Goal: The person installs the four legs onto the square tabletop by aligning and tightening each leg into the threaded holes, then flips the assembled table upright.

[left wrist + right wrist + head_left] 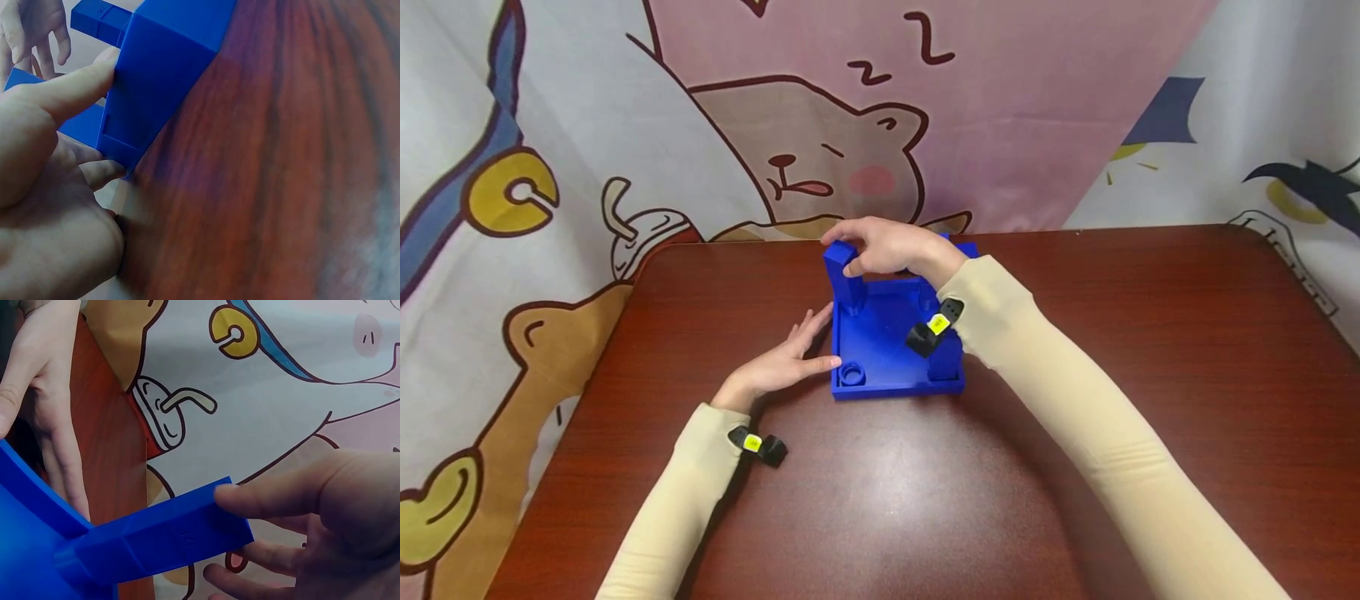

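Mid-frame, your left hand (pixel 778 365), fingers straight, is touching blue tray (pixel 887 333); half-curled right hand (pixel 889 245) is hanging at post (pixel 850 290) top, grip unclear.

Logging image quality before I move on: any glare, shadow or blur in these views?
Head: the tabletop shows pale glare in front of the blue tray, with a shadow beside the right sleeve; left wrist: dimmer, wood grain soft and smeary; right wrist: also dim, the mark on the blue post faint.
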`<action>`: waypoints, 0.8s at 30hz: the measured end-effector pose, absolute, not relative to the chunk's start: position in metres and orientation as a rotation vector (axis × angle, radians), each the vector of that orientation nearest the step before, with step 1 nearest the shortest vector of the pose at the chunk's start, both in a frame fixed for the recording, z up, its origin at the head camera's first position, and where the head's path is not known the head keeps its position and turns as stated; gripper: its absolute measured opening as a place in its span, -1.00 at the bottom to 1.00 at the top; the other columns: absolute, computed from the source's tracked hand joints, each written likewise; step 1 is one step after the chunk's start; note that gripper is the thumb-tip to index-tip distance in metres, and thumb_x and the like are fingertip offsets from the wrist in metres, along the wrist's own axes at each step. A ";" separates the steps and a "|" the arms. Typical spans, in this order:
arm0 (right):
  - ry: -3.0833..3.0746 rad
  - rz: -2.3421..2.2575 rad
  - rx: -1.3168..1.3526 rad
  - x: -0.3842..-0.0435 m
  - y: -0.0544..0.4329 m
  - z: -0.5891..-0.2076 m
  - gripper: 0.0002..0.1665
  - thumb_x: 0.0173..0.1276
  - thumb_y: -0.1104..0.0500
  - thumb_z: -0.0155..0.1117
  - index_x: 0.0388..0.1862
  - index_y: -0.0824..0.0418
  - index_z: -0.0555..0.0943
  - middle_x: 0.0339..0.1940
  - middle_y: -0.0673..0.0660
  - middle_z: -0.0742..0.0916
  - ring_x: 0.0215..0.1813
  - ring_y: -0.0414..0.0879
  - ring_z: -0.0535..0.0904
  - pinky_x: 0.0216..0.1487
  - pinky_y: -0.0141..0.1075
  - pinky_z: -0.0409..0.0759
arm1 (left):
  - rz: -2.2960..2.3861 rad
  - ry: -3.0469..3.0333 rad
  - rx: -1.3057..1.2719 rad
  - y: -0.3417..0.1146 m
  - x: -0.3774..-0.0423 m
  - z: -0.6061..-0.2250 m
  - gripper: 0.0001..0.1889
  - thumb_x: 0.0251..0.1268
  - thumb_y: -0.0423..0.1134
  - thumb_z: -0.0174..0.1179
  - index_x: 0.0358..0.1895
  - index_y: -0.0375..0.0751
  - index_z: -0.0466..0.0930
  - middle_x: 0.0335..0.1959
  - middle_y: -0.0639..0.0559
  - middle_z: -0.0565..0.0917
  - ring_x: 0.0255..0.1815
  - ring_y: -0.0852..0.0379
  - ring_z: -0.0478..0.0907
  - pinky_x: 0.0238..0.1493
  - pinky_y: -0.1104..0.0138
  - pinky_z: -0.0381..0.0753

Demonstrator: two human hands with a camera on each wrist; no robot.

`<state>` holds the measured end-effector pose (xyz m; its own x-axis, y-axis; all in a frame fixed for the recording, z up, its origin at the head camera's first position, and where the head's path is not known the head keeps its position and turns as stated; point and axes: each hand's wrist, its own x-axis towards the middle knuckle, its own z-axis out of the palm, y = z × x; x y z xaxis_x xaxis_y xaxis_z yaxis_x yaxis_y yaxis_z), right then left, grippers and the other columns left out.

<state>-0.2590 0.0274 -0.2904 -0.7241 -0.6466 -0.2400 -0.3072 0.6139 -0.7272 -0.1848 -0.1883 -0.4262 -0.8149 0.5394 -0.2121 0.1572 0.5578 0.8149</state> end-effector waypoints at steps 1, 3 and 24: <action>2.352 -0.938 -0.751 -0.260 0.027 -0.291 -0.39 0.37 0.32 0.20 0.39 0.13 0.38 0.35 0.20 0.46 0.35 0.04 0.35 0.34 -0.12 0.26 | 1.169 2.353 0.573 -0.188 -0.185 -0.426 -0.12 0.41 -0.02 0.12 0.58 0.07 -0.30 0.58 -0.03 -0.25 0.51 -0.10 -0.56 0.35 -0.20 -0.47; 2.354 -0.954 -0.739 -0.261 0.027 -0.292 -0.41 0.38 0.34 0.18 0.38 0.13 0.40 0.36 0.18 0.46 0.37 0.04 0.32 0.37 -0.10 0.23 | 1.172 2.353 0.596 -0.189 -0.186 -0.427 -0.12 0.42 -0.02 0.11 0.58 0.05 -0.31 0.58 -0.03 -0.24 0.51 -0.11 -0.55 0.37 -0.16 -0.49; 2.585 -1.029 -0.516 -0.263 0.020 -0.298 -0.55 0.12 0.11 0.51 -0.08 0.28 0.58 -0.20 0.16 0.62 -0.13 0.00 0.49 -0.10 -0.23 0.43 | 1.173 2.352 0.578 -0.187 -0.185 -0.428 -0.13 0.43 -0.07 0.11 0.58 0.02 -0.31 0.58 -0.02 -0.23 0.51 -0.07 -0.56 0.38 -0.11 -0.50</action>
